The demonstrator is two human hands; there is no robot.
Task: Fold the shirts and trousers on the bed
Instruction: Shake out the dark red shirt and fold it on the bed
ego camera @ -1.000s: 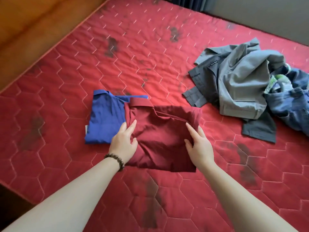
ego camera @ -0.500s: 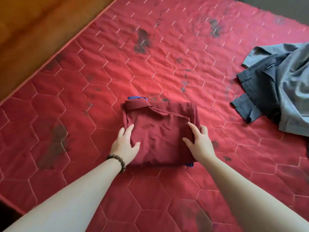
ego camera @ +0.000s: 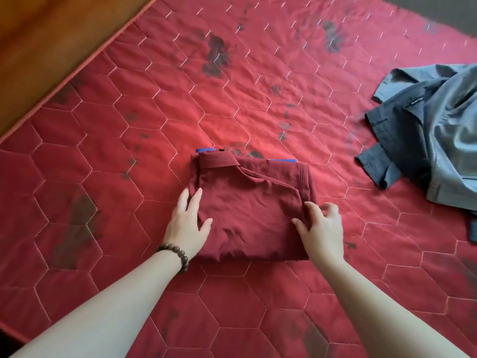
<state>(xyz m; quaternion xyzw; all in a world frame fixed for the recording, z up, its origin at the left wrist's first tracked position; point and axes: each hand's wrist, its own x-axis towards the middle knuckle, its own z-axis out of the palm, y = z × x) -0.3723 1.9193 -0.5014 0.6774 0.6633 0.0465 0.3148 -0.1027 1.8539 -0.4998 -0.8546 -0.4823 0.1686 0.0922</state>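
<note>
A folded maroon shirt (ego camera: 253, 202) lies on the red quilted bed (ego camera: 129, 177), stacked on a folded blue shirt (ego camera: 281, 160) of which only thin edges show at the far side. My left hand (ego camera: 188, 223), with a bead bracelet at the wrist, rests flat on the maroon shirt's left edge, fingers straight. Over the shirt's right edge is my right hand (ego camera: 322, 228), fingers spread and slightly bent, fingertips at the cloth. A heap of unfolded grey garments (ego camera: 428, 133) lies at the right.
The wooden bed frame (ego camera: 51, 47) runs along the upper left. Dark stains mark the quilt in several spots. A dark scrap of cloth (ego camera: 472, 229) shows at the right edge. Open bed surface lies beyond and left of the stack.
The maroon shirt went from beside the blue shirt to on top of it, covering it. My right hand's fingers have lifted and spread since half a second ago; the view shifted left.
</note>
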